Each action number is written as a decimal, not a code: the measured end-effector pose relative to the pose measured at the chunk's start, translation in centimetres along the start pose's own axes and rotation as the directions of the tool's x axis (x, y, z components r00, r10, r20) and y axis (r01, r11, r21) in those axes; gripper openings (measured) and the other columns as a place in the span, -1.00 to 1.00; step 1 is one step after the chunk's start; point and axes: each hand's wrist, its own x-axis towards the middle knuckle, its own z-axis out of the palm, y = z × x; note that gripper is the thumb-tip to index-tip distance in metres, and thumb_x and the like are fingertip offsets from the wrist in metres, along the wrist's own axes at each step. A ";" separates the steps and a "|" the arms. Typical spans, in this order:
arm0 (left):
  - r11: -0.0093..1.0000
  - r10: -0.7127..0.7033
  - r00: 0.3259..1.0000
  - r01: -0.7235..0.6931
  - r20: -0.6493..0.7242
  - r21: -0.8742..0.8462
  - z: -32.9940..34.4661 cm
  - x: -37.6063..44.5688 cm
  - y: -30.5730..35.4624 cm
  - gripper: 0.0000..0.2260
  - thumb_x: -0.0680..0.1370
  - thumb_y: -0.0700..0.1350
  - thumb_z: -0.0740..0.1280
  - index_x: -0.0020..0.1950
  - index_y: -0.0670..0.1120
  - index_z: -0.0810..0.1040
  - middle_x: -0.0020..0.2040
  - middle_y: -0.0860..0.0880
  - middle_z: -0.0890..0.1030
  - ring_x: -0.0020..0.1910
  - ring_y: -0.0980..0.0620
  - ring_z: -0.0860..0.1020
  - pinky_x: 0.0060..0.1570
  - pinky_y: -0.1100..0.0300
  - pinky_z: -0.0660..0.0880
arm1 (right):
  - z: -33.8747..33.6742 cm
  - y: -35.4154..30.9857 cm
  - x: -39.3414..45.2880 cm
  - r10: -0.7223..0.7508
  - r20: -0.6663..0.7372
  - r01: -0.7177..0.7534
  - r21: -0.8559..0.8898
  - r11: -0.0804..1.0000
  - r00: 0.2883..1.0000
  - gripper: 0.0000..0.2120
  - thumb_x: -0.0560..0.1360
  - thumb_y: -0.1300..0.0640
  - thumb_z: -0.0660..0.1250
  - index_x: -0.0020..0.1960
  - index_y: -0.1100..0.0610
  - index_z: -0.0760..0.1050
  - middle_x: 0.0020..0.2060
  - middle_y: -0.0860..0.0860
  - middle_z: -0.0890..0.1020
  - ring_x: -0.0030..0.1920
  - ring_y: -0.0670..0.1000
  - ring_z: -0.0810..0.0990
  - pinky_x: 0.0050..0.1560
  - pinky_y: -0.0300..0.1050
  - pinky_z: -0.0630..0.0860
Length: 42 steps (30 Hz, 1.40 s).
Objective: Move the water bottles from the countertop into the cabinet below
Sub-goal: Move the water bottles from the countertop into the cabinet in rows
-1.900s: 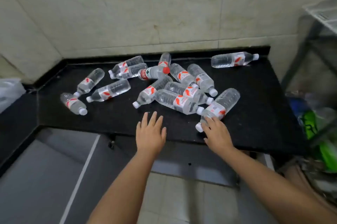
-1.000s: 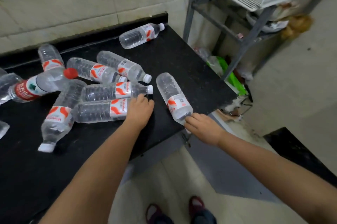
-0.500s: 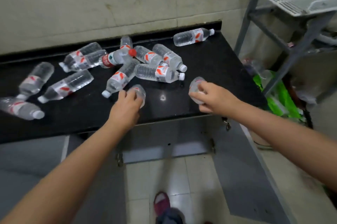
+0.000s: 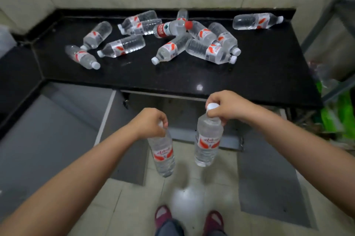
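Observation:
My left hand (image 4: 151, 123) grips the neck of a clear water bottle (image 4: 163, 154) that hangs upright below it. My right hand (image 4: 225, 106) pinches the white-capped neck of a second water bottle (image 4: 208, 143), also hanging upright. Both bottles are in front of the open cabinet (image 4: 182, 107) under the black countertop (image 4: 259, 74), off the counter and above the floor. Several more bottles (image 4: 209, 51) lie on their sides on the countertop, one with a red cap (image 4: 169, 29).
Two grey cabinet doors stand open, the left door (image 4: 123, 139) and the right door (image 4: 269, 183), either side of my arms. A metal rack (image 4: 330, 12) with green bags (image 4: 340, 114) stands at the right. My feet (image 4: 190, 218) are on the tiled floor.
Both hands have lifted a bottle off the countertop by its neck and lowered it in front of the open cabinet. The view has dropped lower.

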 end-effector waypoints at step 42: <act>0.977 -0.140 0.934 0.185 -0.329 0.108 31.9 47.3 -37.7 -0.66 0.59 -0.24 0.22 0.36 -0.23 0.37 0.40 -0.20 0.39 0.38 -0.16 0.37 0.35 0.13 0.29 | 38.3 22.6 57.5 -0.273 -0.261 0.177 -0.338 0.924 0.926 -0.75 0.45 0.18 0.34 0.09 0.26 0.52 0.10 0.28 0.58 0.13 0.21 0.54 0.06 -0.11 0.43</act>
